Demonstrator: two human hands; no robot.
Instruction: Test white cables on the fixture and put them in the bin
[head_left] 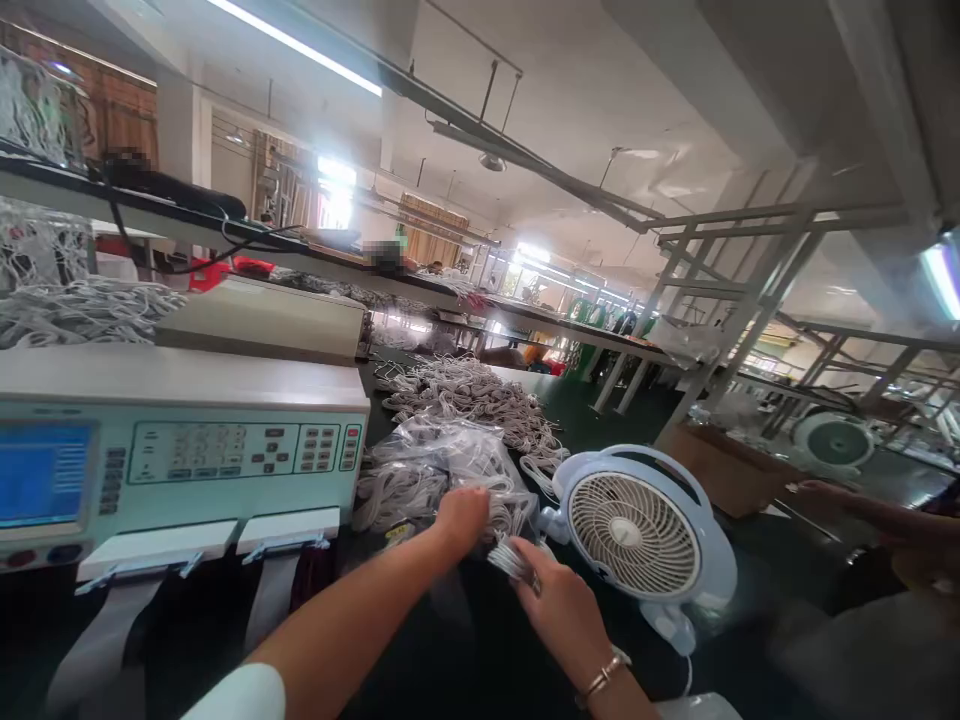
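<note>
White coiled cable bundles in a crinkled clear plastic bag [442, 465] lie on the dark worktop [465, 640], just right of a pale grey test machine with a blue screen and rows of buttons [180, 455]. The left hand [461, 515] reaches into the near edge of that bag, fingers curled down among the cables; whether it has closed on one cannot be told, since the fingertips are buried in the plastic. The right hand [559, 605], with a ring and a thin metal bracelet at the wrist, sits just beside the left and nearer the camera, pinching a small white cable bundle [510, 556] between thumb and fingers. That bundle lies at the bag's lower right corner, touching or nearly touching the plastic.

A light blue round desk fan with a cream grille [637, 535] stands close to the right hand, facing the camera. Behind the bag, a loose heap of more white cables [480, 395] spreads along the bench. At the far right, another person's forearm [870, 510] stretches across, well apart from both hands.
</note>
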